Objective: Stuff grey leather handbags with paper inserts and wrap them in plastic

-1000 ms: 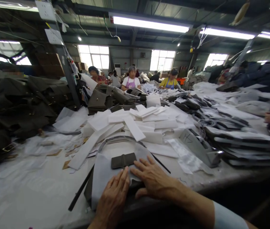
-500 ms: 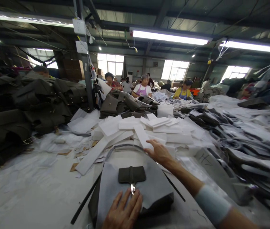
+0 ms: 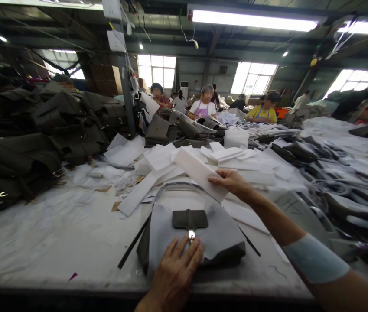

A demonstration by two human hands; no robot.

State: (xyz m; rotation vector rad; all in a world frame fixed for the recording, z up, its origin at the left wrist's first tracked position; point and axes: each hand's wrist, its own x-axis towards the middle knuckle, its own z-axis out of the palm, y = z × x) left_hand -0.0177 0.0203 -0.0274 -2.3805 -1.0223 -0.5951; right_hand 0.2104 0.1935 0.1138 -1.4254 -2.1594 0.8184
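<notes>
A dark grey handbag (image 3: 223,255) lies flat at the table's near edge, wrapped in a pale grey cover sheet (image 3: 167,229) with its dark flap and metal clasp (image 3: 190,220) showing. My left hand (image 3: 177,271) lies flat on the bag just below the clasp, fingers spread. My right hand (image 3: 231,181) is stretched out beyond the bag and grips a long white foam strip (image 3: 197,171), lifted off the heap of white strips (image 3: 229,158). A black strap (image 3: 133,247) trails from the bag's left side.
Dark handbags (image 3: 24,147) are piled high on the left. Stacks of wrapped bags (image 3: 340,182) fill the right side. White paper and cardboard scraps (image 3: 102,186) litter the table (image 3: 56,242). Several people (image 3: 203,106) work at the far end, beyond more bags (image 3: 177,130).
My right hand left the bag, reached to the white heap, closed on a foam strip and raised it. My left hand stayed flat on the bag. The view shifted, showing the bag farther from me.
</notes>
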